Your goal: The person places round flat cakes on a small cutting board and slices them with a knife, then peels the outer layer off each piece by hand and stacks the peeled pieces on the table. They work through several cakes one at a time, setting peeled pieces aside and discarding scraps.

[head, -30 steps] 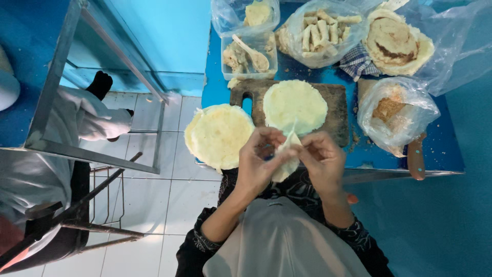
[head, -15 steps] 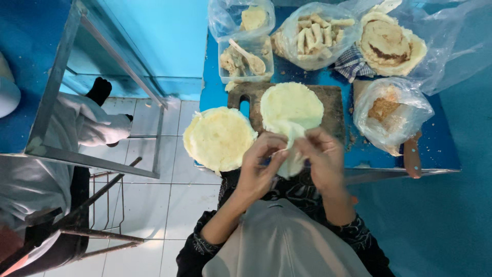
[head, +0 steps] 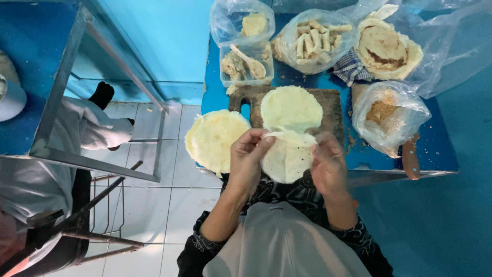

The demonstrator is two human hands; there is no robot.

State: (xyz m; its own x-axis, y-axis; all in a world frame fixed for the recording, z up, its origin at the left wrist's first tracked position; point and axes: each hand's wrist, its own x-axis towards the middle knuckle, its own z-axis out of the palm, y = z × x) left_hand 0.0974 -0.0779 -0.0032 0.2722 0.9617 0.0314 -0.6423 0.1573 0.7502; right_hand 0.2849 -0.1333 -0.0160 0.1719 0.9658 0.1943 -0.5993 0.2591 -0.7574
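Hands pinched on one thin wrapper [head: 287,156], left hand [head: 247,160] and right hand [head: 328,166] gripping its top edge, held just off the worktop's [head: 441,149] near edge. Peeled half free from the round on the cutting board [head: 335,115]. Stack of wrappers [head: 212,138] overhanging the near-left corner. Little open room, bags crowding the far edge.

Open blue counter [head: 435,149] only along the right edge and in a narrow strip by the near right corner. Far edge blocked by plastic bags [head: 312,38] and a tub [head: 246,64]; middle taken by the cutting board [head: 333,110], left edge by a stack of thin wrappers [head: 215,138].
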